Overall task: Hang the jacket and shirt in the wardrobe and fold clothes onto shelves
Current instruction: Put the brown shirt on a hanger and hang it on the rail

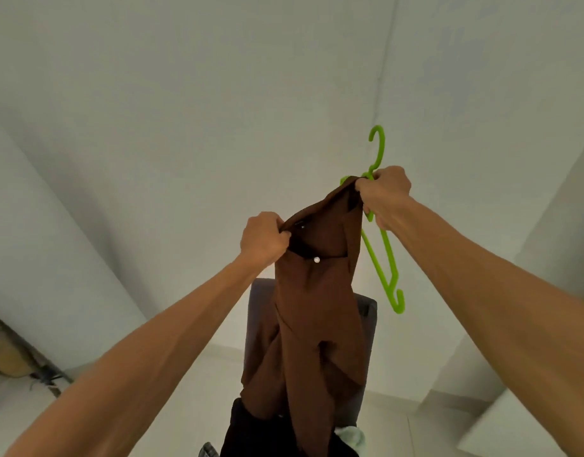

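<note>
A brown button shirt (317, 308) hangs in the air in front of me, held up at its collar. My left hand (264, 239) is closed on the collar's left side. My right hand (384, 196) grips the collar's right side together with a bright green plastic hanger (381, 255). The hanger's hook points up above my right hand and one arm slants down to the right of the shirt. The hanger's other arm is hidden by the fabric, with only its tip showing above the collar.
Behind the shirt stands a dark grey chair back (368, 328). At the bottom edge lie dark clothes (251, 433) and a pale green garment (350, 437). White walls surround me. A brown object (7, 354) sits at the far left.
</note>
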